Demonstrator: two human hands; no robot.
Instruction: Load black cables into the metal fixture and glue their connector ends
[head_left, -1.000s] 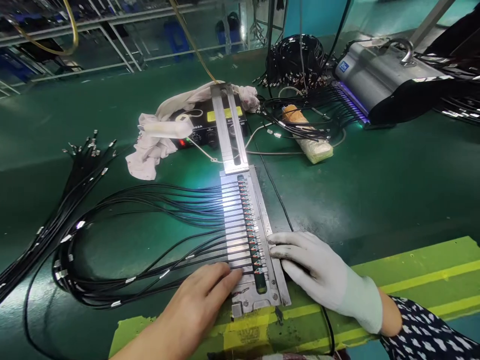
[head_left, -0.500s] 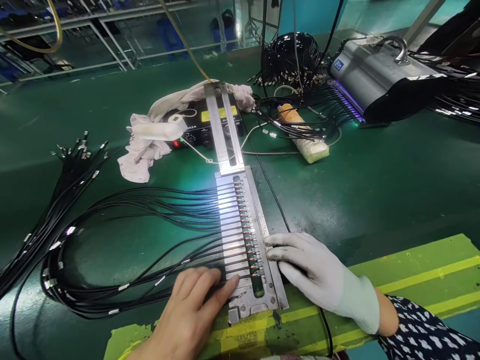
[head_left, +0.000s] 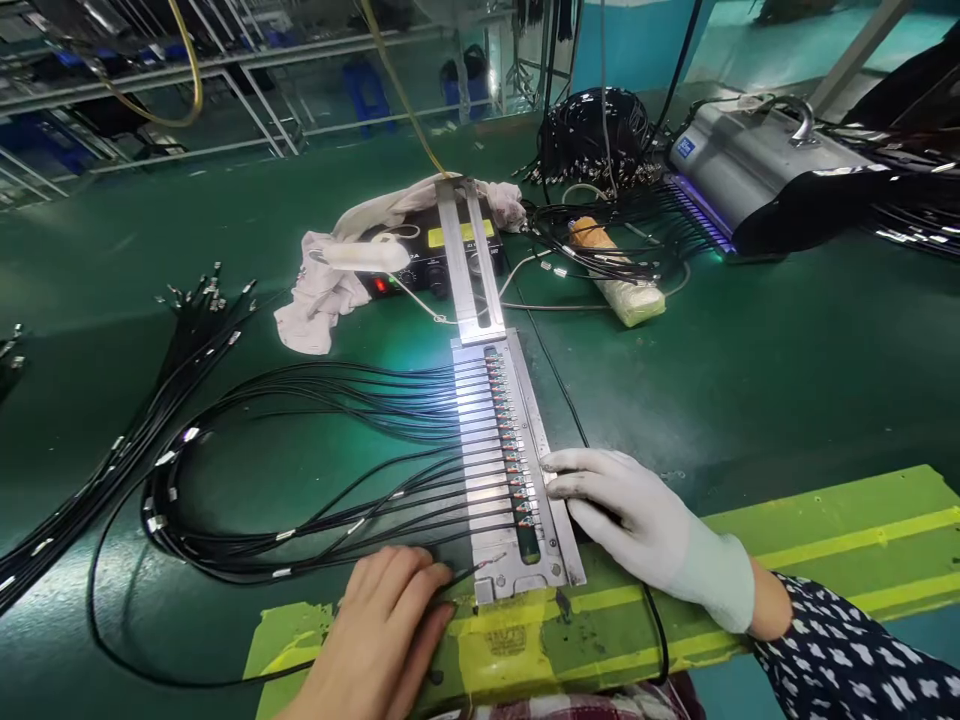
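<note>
A long metal fixture (head_left: pixel 504 440) lies on the green bench with several black cables (head_left: pixel 360 400) laid side by side in its slots, their ends in a row along a dark channel. My bare left hand (head_left: pixel 382 630) rests at the fixture's near left corner, fingertips pinching a thin black cable whose end points at the lowest slot. My right hand (head_left: pixel 637 520), in a white glove, lies flat with its fingers pressing on the fixture's right rail.
A loose bundle of black cables (head_left: pixel 172 350) fans out at the left. Behind the fixture lie a black control box (head_left: pixel 442 255), a white cloth (head_left: pixel 322 290) and a wrapped roll (head_left: pixel 615 275). A grey machine (head_left: pixel 757 160) stands at the back right. Yellow-green tape (head_left: pixel 825 550) marks the near edge.
My left hand has slid back off the fixture's slotted plate toward me, bringing one cable with it. My gloved right hand has stayed on the right rail. The view shifted slightly.
</note>
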